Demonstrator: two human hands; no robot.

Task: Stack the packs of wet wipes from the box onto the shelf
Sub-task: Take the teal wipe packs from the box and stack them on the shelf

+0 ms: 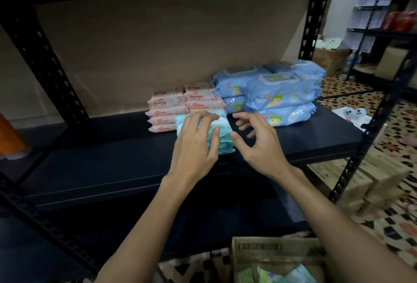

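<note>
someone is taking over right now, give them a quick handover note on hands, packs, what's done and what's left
Left hand: fingers rest on top of the green pack stack on the shelf.
Right hand: loosely curled beside that stack, holding nothing.
Done: pink packs and blue packs are stacked at the back of the shelf, green stack begun in front of the pink.
Left: more green packs lie in the box below; move them up onto the shelf.

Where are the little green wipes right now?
In the head view the green packs sit mid-shelf, stacked just in front of the pink packs, under the left hand, with the right hand beside them.
</note>
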